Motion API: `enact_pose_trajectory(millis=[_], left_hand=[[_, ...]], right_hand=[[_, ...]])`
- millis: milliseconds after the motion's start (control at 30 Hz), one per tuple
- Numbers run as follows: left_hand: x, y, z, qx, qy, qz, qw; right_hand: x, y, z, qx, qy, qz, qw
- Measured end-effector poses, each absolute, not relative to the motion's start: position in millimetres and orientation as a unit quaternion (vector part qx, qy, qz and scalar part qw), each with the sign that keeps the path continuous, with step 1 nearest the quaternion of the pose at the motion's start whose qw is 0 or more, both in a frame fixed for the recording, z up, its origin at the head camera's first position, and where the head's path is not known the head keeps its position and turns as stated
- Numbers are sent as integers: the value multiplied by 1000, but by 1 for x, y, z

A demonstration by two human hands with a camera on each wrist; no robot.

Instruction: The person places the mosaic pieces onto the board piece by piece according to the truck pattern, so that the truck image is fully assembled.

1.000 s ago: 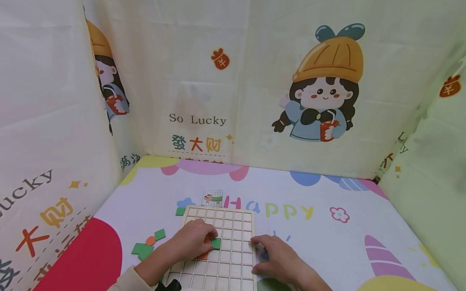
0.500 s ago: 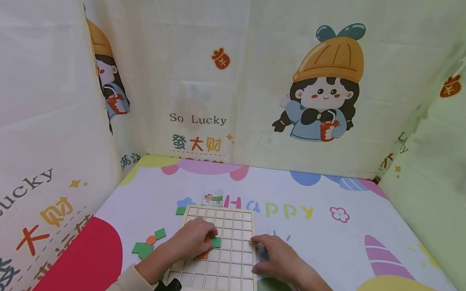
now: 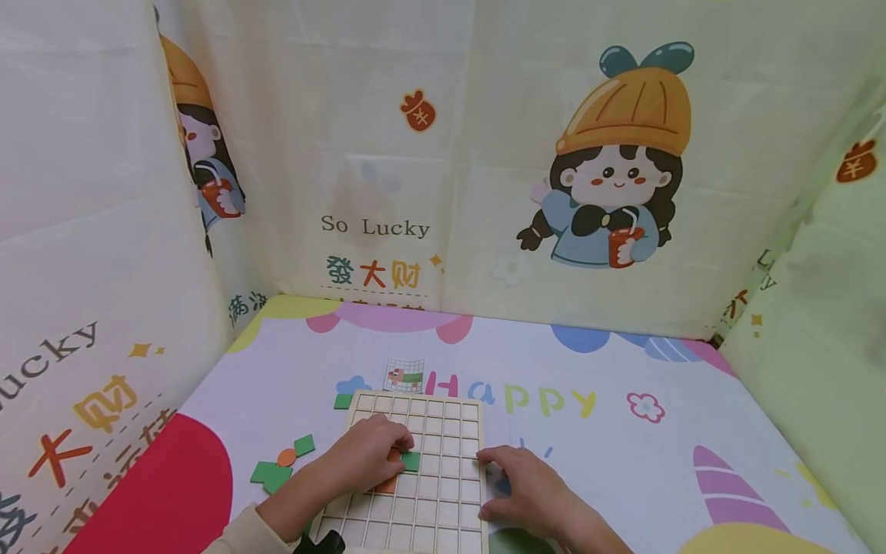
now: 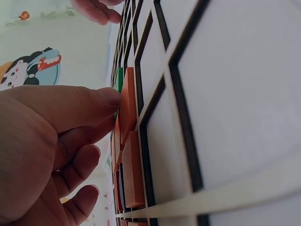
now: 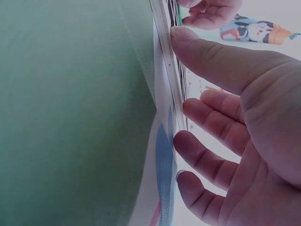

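Note:
A pale wooden grid board lies on the table, divided into square cells. My left hand reaches over its left half and pinches a small green tile between thumb and index finger. The other fingers are curled. Beside that tile sit several orange tiles, partly hidden under the hand in the head view. My right hand is at the board's right edge, thumb and index fingertips touching the rim, its fingers relaxed and spread.
Left of the board lie several loose green tiles and an orange round tile. Another green tile lies by its far left corner. A small picture card is just beyond the far edge. Printed cloth walls enclose the table.

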State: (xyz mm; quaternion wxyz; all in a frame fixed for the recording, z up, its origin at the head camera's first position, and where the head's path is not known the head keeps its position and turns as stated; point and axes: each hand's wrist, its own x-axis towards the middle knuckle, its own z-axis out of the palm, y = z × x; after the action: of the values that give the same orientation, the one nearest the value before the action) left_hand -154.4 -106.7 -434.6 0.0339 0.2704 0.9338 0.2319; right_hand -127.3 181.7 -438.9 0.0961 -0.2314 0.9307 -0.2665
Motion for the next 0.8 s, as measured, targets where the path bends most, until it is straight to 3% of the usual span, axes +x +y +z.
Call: enact_pose_trajectory(millis=[533,800], left_hand=[[-155,-109,-434,280,931,232,27],[-156,-123,-426,243,935,258,22]], right_hand=[[-128,182,-440,-230,930,-271,98],[-128,183,-441,-233,930,-269,92]])
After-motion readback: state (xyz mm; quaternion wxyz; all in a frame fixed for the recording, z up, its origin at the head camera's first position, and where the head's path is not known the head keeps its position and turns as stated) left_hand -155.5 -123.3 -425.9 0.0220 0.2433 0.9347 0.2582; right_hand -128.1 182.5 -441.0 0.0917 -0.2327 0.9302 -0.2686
